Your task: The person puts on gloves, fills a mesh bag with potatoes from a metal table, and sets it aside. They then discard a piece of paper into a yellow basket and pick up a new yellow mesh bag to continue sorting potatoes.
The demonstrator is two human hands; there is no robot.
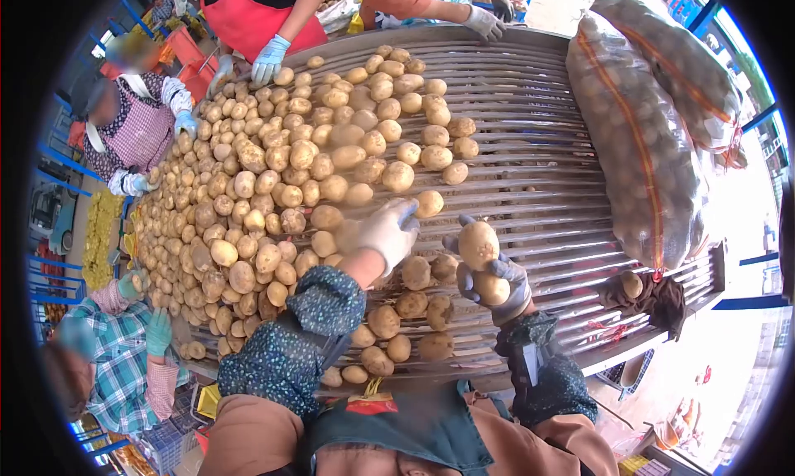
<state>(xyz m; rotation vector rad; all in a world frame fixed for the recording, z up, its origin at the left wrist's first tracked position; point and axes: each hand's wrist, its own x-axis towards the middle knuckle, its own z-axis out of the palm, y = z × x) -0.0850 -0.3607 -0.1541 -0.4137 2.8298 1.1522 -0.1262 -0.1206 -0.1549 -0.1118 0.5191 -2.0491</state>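
My right hand (505,281), in a dark grey glove, is closed around two potatoes. The larger potato (479,244) sits at the fingertips and the smaller potato (491,289) lies lower, against the palm. My left hand (387,234), in a white glove with grey fingertips, reaches over the slatted metal table (546,190) among loose potatoes. Its back faces me and its fingers point away and bend down, so whatever is under them is hidden. A single potato (429,204) lies just beyond those fingers. More potatoes (383,320) rest between my forearms.
A large heap of potatoes (240,219) covers the table's left side. Full mesh sacks (633,137) lie at the right. A dark cloth (654,300) with a potato (632,284) is near the right corner. Several gloved co-workers (269,60) stand around the far and left edges.
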